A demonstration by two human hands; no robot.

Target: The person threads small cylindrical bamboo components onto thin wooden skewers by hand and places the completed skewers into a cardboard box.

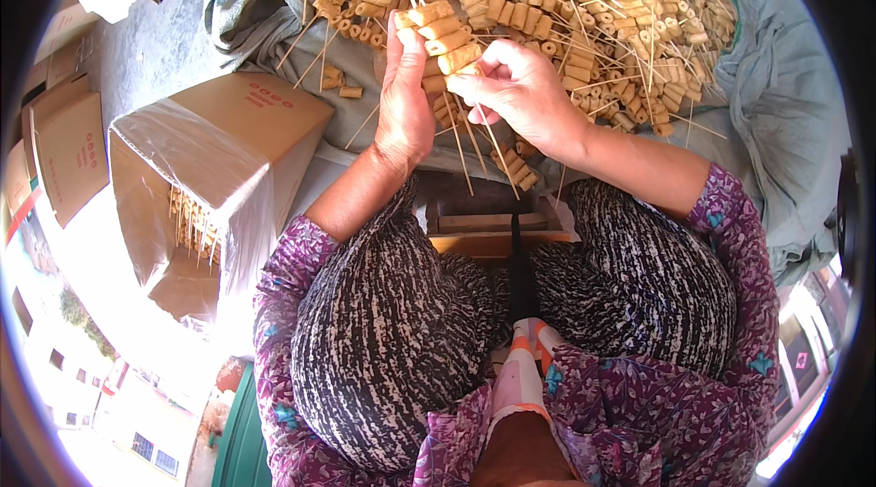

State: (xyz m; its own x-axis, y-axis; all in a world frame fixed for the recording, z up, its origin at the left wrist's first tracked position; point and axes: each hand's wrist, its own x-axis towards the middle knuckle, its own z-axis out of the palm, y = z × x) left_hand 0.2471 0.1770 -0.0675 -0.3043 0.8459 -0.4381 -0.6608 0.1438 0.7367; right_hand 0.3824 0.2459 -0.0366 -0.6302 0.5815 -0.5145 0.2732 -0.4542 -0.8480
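Observation:
My left hand [407,113] is raised, its palm and fingers along the left side of a small bunch of skewered rolls [442,31]. These are short, tan, tube-shaped pieces threaded on thin wooden sticks, with the bare stick ends hanging down toward my lap. From the right, my right hand [534,95] closes thumb and fingers on the lower rolls of the same bunch. Just beneath my hands lies another skewered piece [516,166]. Beyond them spreads a big heap of the same skewered rolls [611,13], sticks pointing many ways.
The heap rests on grey-green cloth [785,113]. On the left stands an opened cardboard box [246,113] with a clear plastic liner and skewers [193,224] inside. More cartons [68,145] are at the far left. A few loose rolls [339,83] lie near the heap's left edge.

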